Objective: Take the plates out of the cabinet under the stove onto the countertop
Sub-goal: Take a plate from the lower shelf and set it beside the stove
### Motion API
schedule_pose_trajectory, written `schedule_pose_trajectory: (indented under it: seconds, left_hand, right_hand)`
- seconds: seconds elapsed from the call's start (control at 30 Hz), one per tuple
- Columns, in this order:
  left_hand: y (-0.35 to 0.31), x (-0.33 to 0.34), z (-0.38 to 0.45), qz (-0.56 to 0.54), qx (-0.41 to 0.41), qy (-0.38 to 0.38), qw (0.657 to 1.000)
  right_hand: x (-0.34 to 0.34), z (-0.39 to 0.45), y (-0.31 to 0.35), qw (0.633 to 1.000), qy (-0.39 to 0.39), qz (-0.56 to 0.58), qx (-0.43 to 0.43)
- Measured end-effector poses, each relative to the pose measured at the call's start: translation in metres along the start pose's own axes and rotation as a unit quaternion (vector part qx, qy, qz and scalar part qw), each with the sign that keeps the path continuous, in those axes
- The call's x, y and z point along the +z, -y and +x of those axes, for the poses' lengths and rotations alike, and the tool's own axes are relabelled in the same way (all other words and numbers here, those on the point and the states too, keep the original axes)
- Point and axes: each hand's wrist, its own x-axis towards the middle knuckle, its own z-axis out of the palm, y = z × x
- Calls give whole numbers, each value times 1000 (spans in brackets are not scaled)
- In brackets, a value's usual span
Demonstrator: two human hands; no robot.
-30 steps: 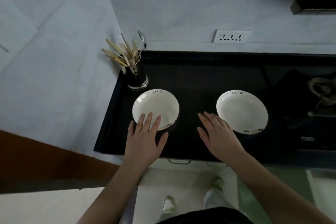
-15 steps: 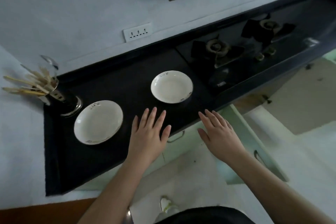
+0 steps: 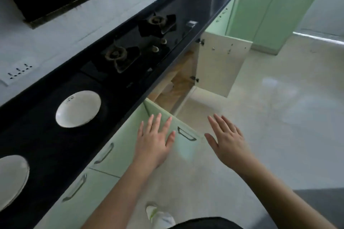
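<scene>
Two white plates lie on the black countertop point(image 3: 46, 150): one plate point(image 3: 78, 109) left of the stove, a second plate point(image 3: 12, 178) at the left edge, partly cut off. The cabinet under the stove point(image 3: 176, 83) stands with both doors swung out, the green near door point(image 3: 173, 130) and the far door point(image 3: 221, 65) showing its pale inside. A pale round shape inside may be another plate point(image 3: 168, 87). My left hand point(image 3: 153, 141) and right hand point(image 3: 226, 139) hover empty, fingers spread, over the near door and floor.
A two-burner gas stove point(image 3: 137, 42) is set in the countertop. Green drawers with metal handles point(image 3: 104, 152) run below the counter. A wall socket point(image 3: 17, 70) is at the left, more green cabinets point(image 3: 268, 15) at the far end. My shoe point(image 3: 158, 215) is on the pale floor.
My view has swung right, toward the stove and the open cabinet. Both hands have left the countertop near the plates and now hang in front of the cabinet doors.
</scene>
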Motion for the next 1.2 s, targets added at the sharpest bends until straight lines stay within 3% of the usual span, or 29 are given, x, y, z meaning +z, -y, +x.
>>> schedule_pose_trajectory:
  seconds: [0.2, 0.5, 0.73, 0.93, 1.2]
  left_hand:
    - [-69, 18, 25, 5, 64, 21, 998]
    - [-66, 22, 118, -8, 105, 25, 994]
    - [-120, 23, 182, -23, 190, 55, 980]
    - [-172, 26, 218, 24, 242, 57, 968]
    - [-257, 41, 269, 61, 248, 30, 966]
  right_hand:
    - [-12, -23, -58, 998, 3, 24, 65]
    - [-24, -2, -114, 990, -1, -12, 139]
    - [-37, 21, -144, 978, -20, -7, 207]
    - [-42, 36, -179, 973, -25, -1, 230]
    - [-56, 70, -268, 970, -36, -2, 239]
